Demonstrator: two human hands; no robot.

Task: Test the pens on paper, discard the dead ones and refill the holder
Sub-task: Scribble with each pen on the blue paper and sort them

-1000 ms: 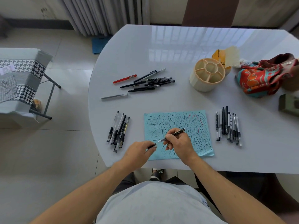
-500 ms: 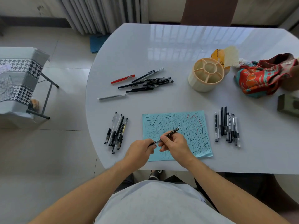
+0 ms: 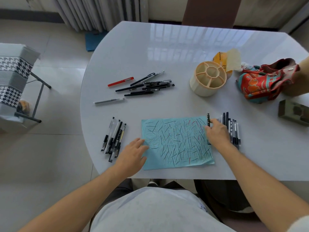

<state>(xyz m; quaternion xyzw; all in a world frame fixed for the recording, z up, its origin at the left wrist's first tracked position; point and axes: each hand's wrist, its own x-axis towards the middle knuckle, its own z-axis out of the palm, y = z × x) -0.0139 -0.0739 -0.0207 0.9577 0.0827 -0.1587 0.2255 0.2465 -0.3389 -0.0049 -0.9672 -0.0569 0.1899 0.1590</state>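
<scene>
Meanwhile the right hand (image 3: 217, 133) pinches a black pen (image 3: 208, 120), left hand (image 3: 133, 151) lies relaxed, holder (image 3: 197, 84) compartments hold nothing.

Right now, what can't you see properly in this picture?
All from the head view:
- Lower part of the pen in the right hand: hidden by that hand.
- Lettering on the pens at the back: too small.
- The green box: cut off by the right edge.
- Bottom of the holder: dividers and shadow hide it.
</scene>
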